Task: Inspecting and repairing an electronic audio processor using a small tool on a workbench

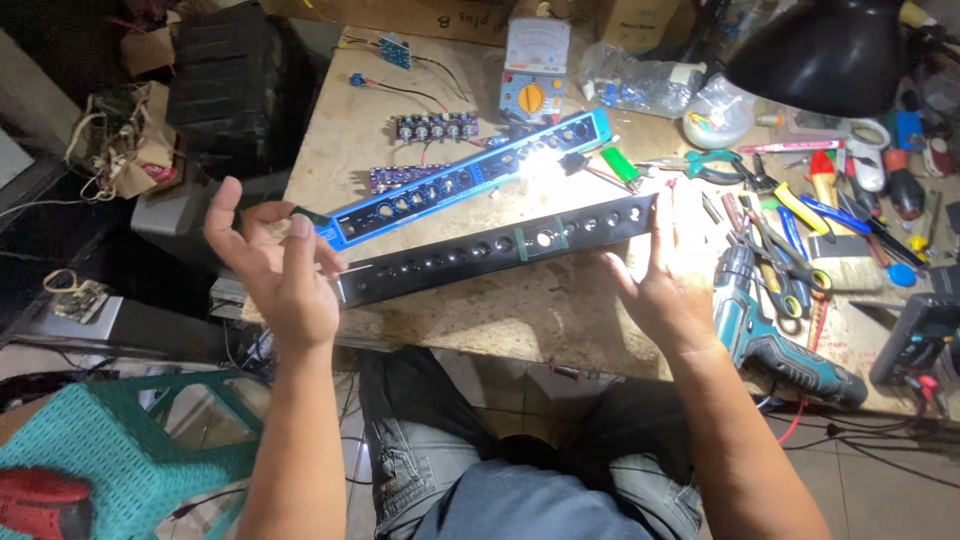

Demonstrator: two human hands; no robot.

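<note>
Both hands were spread open, pressing a long black panel (500, 250) between them: the left hand (285, 265) at its near-left end, the right hand (655, 290) with fingers up against its right end. The panel hung just over the table (520, 310), beside a blue panel (470, 180). A teal drill (775, 335) lay right of the right hand.

My one view sits on the head, looking steeply down and forward, close over the tabletop (560, 310) and lap.
</note>
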